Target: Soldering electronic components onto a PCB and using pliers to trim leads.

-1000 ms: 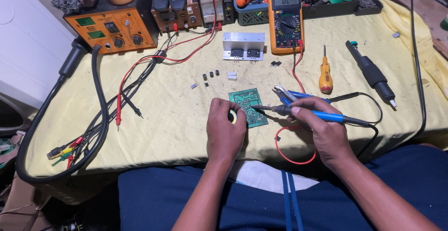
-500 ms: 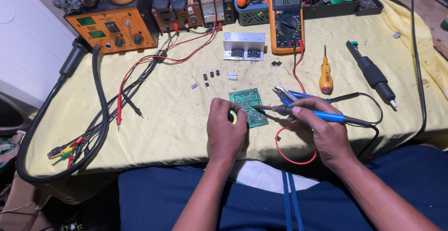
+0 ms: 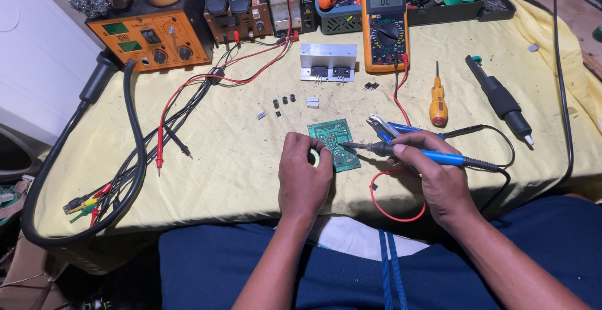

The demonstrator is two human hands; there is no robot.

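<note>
The right hand is closed around the blue handle of a soldering iron, fingers wrapped over it like a pen grip. The iron lies nearly level, and its tip reaches left to the right edge of the green board. The same hand also traps a pair of blue-handled pliers against the iron; their jaws stick out above the knuckles, up and to the left.

The left hand is curled palm down just left of the board, fingers bent in a loose fist around a small yellow roll that peeks out between thumb and forefinger. Its fingertips touch the board's left edge.

The board lies flat on the yellow cloth, between the two hands. Behind it sit small black parts, a heatsink and an orange meter. A screwdriver lies to the right, apart from the hands.
</note>
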